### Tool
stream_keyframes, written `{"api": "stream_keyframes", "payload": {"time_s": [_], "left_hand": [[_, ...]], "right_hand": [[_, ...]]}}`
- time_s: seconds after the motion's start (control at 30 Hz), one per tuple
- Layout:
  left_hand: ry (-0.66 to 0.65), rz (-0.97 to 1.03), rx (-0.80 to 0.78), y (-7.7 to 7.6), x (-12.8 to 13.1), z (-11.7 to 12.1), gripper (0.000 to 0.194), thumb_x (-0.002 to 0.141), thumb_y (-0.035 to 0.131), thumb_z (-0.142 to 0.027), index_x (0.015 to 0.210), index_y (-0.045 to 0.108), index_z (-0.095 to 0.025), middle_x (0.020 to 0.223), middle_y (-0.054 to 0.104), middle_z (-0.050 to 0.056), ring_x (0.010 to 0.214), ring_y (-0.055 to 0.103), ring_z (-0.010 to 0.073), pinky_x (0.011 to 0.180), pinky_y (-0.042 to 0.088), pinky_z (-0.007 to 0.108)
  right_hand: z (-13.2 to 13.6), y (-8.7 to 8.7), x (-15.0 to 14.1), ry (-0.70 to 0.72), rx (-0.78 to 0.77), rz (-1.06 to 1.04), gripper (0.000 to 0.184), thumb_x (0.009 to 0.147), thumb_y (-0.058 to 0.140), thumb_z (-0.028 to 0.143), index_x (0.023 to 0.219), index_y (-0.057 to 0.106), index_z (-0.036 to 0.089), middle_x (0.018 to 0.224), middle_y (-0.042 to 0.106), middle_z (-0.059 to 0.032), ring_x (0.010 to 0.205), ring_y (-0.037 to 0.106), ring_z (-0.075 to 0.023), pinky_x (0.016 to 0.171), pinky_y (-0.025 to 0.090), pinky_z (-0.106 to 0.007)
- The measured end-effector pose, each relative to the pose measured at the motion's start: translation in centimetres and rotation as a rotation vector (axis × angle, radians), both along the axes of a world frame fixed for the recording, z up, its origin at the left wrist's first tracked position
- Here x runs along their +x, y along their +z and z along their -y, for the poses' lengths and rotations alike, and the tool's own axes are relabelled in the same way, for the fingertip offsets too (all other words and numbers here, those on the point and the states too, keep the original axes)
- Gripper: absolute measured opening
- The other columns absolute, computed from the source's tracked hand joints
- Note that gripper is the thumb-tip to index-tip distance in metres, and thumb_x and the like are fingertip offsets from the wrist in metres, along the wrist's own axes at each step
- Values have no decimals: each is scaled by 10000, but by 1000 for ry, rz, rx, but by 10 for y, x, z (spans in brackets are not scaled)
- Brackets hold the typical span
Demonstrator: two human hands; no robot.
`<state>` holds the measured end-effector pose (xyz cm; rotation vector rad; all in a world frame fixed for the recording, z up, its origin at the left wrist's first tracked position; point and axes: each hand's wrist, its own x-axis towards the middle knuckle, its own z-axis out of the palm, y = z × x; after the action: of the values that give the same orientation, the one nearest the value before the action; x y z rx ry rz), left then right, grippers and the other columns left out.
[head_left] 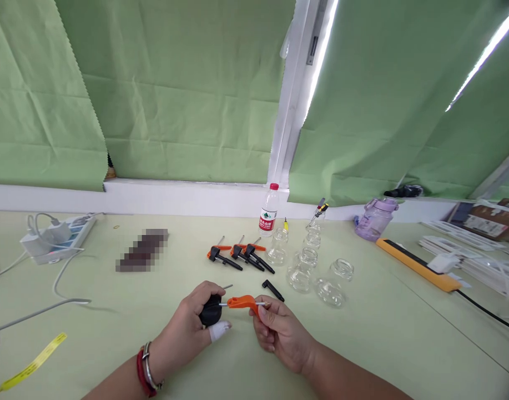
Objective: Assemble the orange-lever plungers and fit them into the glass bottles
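My left hand (191, 319) is closed round a black rounded part (211, 310), its thumb wrapped in white. From that part a thin metal rod runs through a curved orange plastic lever (242, 301). The fingers of my right hand (281, 333) pinch the lever's right end, close to the rod's tip. Just beyond my right hand lies a short black L-shaped piece (273, 290). Farther back rest three similar orange-and-black pieces with metal rods, among them a left one (224, 256), a middle one (246, 255) and a right one (259, 256).
Several clear glass jars, including a front one (331, 290), stand to the right. Behind are a red-capped water bottle (268, 214) and a purple bottle (376, 219). An orange power strip (416, 264) lies far right, a white one (63, 239) left. A yellow tag (33, 364) is front left.
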<state>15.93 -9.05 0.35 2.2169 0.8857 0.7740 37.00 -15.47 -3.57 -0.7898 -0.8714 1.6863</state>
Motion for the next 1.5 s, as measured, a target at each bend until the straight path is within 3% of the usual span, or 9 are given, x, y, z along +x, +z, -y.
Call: {"api": "stream_keyframes", "payload": {"time_s": [0.1, 0.37, 0.63, 0.73, 0.93, 1.23, 1.5], "left_hand": [[10, 69, -99, 2, 3, 2, 369, 698, 675, -249, 1023, 502, -224, 978, 582, 39, 838, 572, 183, 735, 478, 270], [-124, 162, -372, 3, 7, 7, 152, 773, 590, -207, 893, 496, -214, 792, 543, -20, 692, 497, 124, 647, 414, 229], [-272, 264, -669, 3, 7, 13, 206, 769, 562, -134, 903, 434, -223, 696, 558, -51, 584, 497, 106, 586, 443, 254], [-275, 224, -668, 4, 7, 15, 179, 772, 562, -157, 893, 445, -216, 697, 532, -48, 558, 438, 94, 526, 402, 227], [-279, 165, -517, 10, 6, 17, 222, 757, 618, -175, 931, 483, -204, 782, 495, -33, 673, 422, 109, 632, 371, 232], [-436, 139, -657, 5, 0, 19, 520, 666, 668, -111, 1097, 415, -253, 858, 425, -44, 667, 355, 95, 575, 309, 208], [-478, 186, -709, 4, 2, 18, 464, 676, 702, -192, 1059, 446, -248, 871, 429, -38, 723, 350, 112, 626, 324, 225]], "right_hand": [[0, 0, 0, 10, 7, 15, 240, 828, 628, 397, 818, 547, 172, 515, 378, 70, 429, 226, -48, 409, 142, -207], [2, 1, -1, 42, 58, 43, 270, 811, 654, 411, 815, 538, 166, 517, 396, 67, 435, 254, -49, 418, 184, -200], [3, -3, -1, 139, 130, 44, 292, 809, 658, 412, 840, 530, 151, 528, 441, 64, 418, 311, -42, 412, 260, -190], [4, -3, -3, 176, 135, 78, 327, 793, 666, 440, 831, 543, 140, 530, 453, 60, 417, 337, -40, 414, 259, -188], [7, -2, -2, 207, 144, 114, 372, 762, 683, 475, 818, 556, 130, 514, 434, 71, 417, 339, -38, 414, 253, -186], [6, -6, -1, 204, 163, 117, 316, 754, 711, 406, 812, 594, 118, 552, 435, 63, 412, 307, -27, 396, 219, -186], [7, -3, 0, 228, 177, 160, 272, 778, 693, 371, 831, 627, 114, 525, 382, 79, 420, 264, -28, 407, 178, -198]]}}
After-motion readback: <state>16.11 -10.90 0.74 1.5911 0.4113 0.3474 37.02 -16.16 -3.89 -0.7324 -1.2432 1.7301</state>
